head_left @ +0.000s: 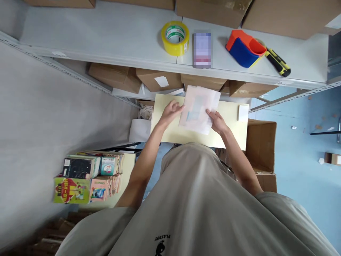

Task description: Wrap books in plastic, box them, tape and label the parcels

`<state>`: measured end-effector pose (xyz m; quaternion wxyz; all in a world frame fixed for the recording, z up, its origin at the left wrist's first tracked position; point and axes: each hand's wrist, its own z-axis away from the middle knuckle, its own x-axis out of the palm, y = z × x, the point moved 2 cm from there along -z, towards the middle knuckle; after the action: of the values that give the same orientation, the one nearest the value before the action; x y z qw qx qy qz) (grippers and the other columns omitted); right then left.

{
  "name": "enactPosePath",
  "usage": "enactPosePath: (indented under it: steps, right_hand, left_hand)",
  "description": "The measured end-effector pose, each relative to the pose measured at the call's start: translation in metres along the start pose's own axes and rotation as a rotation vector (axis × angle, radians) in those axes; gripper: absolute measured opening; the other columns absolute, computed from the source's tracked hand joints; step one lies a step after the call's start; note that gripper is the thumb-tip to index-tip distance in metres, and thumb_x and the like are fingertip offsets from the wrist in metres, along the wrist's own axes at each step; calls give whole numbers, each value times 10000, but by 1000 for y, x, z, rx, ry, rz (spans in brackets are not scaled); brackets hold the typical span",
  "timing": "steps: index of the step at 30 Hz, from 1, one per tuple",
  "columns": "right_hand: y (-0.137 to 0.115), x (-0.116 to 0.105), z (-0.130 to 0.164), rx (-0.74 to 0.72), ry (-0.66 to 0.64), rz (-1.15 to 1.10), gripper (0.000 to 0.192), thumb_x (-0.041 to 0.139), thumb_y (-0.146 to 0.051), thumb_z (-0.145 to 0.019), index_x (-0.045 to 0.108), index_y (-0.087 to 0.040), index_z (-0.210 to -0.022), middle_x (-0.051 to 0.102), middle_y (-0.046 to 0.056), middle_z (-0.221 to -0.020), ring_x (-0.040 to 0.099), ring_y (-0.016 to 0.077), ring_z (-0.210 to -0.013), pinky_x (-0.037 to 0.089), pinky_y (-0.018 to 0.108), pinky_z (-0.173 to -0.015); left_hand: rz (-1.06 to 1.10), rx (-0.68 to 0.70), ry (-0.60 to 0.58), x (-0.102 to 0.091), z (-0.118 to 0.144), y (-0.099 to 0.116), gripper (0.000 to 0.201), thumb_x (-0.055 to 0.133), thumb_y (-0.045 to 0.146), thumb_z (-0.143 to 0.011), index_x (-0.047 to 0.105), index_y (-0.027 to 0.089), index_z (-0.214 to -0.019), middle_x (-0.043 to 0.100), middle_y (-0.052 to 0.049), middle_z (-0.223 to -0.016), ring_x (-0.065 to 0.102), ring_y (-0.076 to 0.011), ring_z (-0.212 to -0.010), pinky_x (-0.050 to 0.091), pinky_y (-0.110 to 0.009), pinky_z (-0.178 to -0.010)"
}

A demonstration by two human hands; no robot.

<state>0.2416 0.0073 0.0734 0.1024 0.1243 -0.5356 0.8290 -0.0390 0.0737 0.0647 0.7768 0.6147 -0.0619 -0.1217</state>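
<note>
Packet: pale plastic-wrapped packet [199,109], lying tilted on the cream tabletop [231,137], between both hands.
Left hand: left hand [170,112] flat, fingers spread loosely, touching the packet's left edge.
Right hand: right hand [217,121] pinching the packet's lower right corner, fingers curled.
Shelf above: yellow tape roll [175,37], orange-blue tape dispenser [245,48], yellow utility knife [278,62].

Grey metal shelf [106,32] — pale blue floor [301,170]

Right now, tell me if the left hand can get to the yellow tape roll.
Probably yes. The left hand rests on the packet, and the tape roll stands uncovered on the shelf just above, with nothing between them.
</note>
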Motion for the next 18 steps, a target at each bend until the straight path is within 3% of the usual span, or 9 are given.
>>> enactPosePath:
  steps: [2,4,7,10,13,15,18]
  right_hand:
    - [-7,2,3,29,-66,-9,714,1042,-858,-773,837,-255,-1097,929,102,-1248,850,392,-1336,722,551,-1203]
    - [-10,5,3,52,-109,-2,712,1045,-854,-779,843,-249,-1096,934,108,-1231,841,403,-1371,713,572,-1228]
    - [-9,5,2,79,-149,22,725,1027,-870,-792,844,-247,-1115,937,115,-1196,817,417,-1422,703,599,-1243]
    - [-6,2,0,82,-153,60,750,995,-895,-809,843,-240,-1143,929,132,-1162,805,438,-1426,697,631,-1233]
    - [-2,1,-3,60,-118,109,787,964,-944,-809,846,-243,-1147,920,130,-1143,828,440,-1327,715,618,-1160]
    - [3,1,-8,18,-62,154,819,935,-995,-797,842,-247,-1119,911,108,-1113,839,403,-1195,728,567,-1074]
    - [12,6,-18,-84,37,243,866,854,-1069,-800,810,-242,-1054,867,77,-1019,792,325,-1019,708,480,-950]
  left_hand:
    - [188,-175,-192,2,1,0,973,985,921,-787,851,172,-1393,881,-232,-1417,824,-471,-1427,701,-585,-1189]
    - [287,-269,-298,11,9,2,942,1070,887,-664,897,134,-1204,922,-224,-1227,887,-460,-1219,734,-556,-1065]
    - [290,-311,-267,21,18,4,802,1183,683,-567,913,128,-1080,935,-186,-1102,892,-424,-1100,717,-539,-1034]
    - [244,-303,-221,23,18,1,748,1193,601,-569,918,120,-1072,931,-170,-1069,881,-417,-1104,704,-545,-1051]
    - [165,-236,-165,20,11,-11,831,1139,669,-660,902,124,-1241,925,-199,-1223,866,-453,-1230,702,-574,-1109]
    - [18,-143,-63,18,6,-22,933,1080,706,-755,833,157,-1468,862,-232,-1488,790,-489,-1460,657,-614,-1236]
    - [-245,28,44,26,0,-39,1109,1008,684,-878,595,207,-1790,538,-238,-1907,438,-465,-1839,405,-607,-1502]
